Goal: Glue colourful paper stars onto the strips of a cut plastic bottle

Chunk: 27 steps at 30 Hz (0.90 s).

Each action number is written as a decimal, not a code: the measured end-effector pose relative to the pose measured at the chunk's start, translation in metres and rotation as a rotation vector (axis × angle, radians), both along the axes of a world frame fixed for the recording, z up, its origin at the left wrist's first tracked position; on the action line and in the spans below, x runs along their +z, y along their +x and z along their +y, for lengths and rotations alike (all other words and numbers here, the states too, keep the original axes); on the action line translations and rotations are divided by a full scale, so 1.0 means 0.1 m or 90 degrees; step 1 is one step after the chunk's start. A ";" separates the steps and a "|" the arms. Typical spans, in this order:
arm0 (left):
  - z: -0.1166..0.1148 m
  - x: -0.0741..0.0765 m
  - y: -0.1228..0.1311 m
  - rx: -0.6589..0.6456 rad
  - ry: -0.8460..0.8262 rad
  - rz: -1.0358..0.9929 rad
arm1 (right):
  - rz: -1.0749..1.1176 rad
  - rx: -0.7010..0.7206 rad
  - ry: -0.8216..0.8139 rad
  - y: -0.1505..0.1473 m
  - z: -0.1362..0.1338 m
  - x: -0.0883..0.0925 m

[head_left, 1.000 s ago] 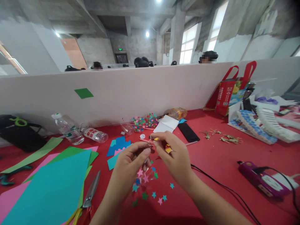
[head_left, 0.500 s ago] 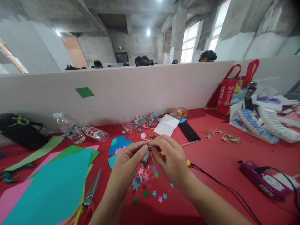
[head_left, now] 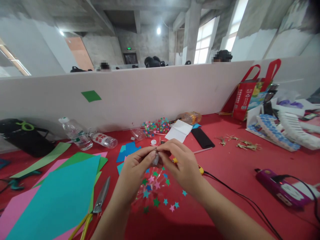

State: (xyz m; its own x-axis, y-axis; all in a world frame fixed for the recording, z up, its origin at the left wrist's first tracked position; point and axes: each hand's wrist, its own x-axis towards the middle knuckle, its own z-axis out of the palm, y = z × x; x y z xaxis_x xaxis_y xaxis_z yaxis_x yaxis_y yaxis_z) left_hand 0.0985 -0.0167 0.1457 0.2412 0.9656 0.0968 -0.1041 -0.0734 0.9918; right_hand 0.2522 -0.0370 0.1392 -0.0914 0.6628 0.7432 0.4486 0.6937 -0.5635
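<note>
My left hand (head_left: pixel 136 166) is closed in a pinch around a small greyish, shiny piece (head_left: pixel 155 160), whose kind I cannot make out. Against it, the fingertips of my right hand (head_left: pixel 182 165) press together near its upper end; what they grip is hidden. Below both hands, pink, blue and green paper stars (head_left: pixel 156 185) lie on the red tabletop, some amid what looks like clear plastic. Partly behind my right hand is a yellow tool (head_left: pixel 200 170) with a black cord.
Scissors (head_left: pixel 102 198) and coloured paper sheets (head_left: pixel 62 186) lie at the left. Water bottles (head_left: pixel 77 136) rest by the white partition (head_left: pixel 140 96). A phone (head_left: pixel 202 137) lies beyond my right hand; a purple device (head_left: pixel 281 187) with a cable sits farther right.
The view has shifted slightly. Both hands stay together at the small greyish piece, with my fingers a little changed in position around it.
</note>
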 end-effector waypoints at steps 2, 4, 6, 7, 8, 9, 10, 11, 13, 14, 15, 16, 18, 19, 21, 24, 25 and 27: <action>0.01 0.00 -0.01 -0.015 -0.018 -0.032 | 0.004 -0.015 0.001 0.01 0.01 0.00; 0.02 0.02 -0.01 -0.023 -0.019 -0.040 | 0.006 -0.031 0.013 0.02 0.02 0.00; 0.03 0.04 -0.01 -0.023 -0.009 -0.031 | 0.007 -0.036 0.020 0.03 0.02 0.01; 0.03 0.05 -0.01 -0.020 -0.001 -0.026 | 0.006 -0.031 0.020 0.03 0.02 0.01; 0.03 0.06 -0.01 -0.011 0.007 -0.020 | 0.005 -0.023 0.020 0.03 0.02 0.02; 0.03 0.07 -0.01 0.006 0.019 -0.014 | 0.005 -0.014 0.018 0.03 0.01 0.02; 0.03 0.07 0.00 0.023 0.032 -0.007 | 0.005 -0.006 0.014 0.03 0.01 0.02; 0.03 0.07 0.00 0.036 0.044 0.000 | 0.005 0.000 0.009 0.03 0.01 0.02; 0.02 0.07 0.00 0.049 0.062 0.012 | 0.006 0.006 -0.001 0.03 0.01 0.02; 0.01 0.06 0.00 0.049 0.068 0.017 | 0.008 0.009 -0.004 0.03 0.00 0.02; 0.00 0.06 0.01 0.051 0.075 0.017 | 0.009 0.010 -0.006 0.03 0.00 0.02; 0.00 0.05 0.01 0.057 0.083 0.013 | 0.012 0.010 -0.004 0.03 0.00 0.02; -0.01 0.04 0.02 0.090 0.107 -0.015 | 0.020 0.003 0.007 0.02 -0.02 0.02; 0.00 0.03 0.03 0.115 0.118 -0.036 | 0.023 -0.002 0.013 0.01 -0.03 0.03; 0.00 0.01 0.04 0.157 0.127 -0.076 | 0.028 -0.005 0.012 -0.01 -0.07 0.05; 0.00 -0.01 0.07 0.187 0.134 -0.112 | 0.080 0.026 -0.084 -0.07 -0.10 0.06; -0.01 -0.02 0.09 0.195 0.149 -0.116 | 0.126 0.048 -0.141 -0.08 -0.10 0.06; -0.05 -0.02 0.13 0.209 0.190 -0.113 | 0.247 0.109 -0.255 -0.11 -0.08 0.05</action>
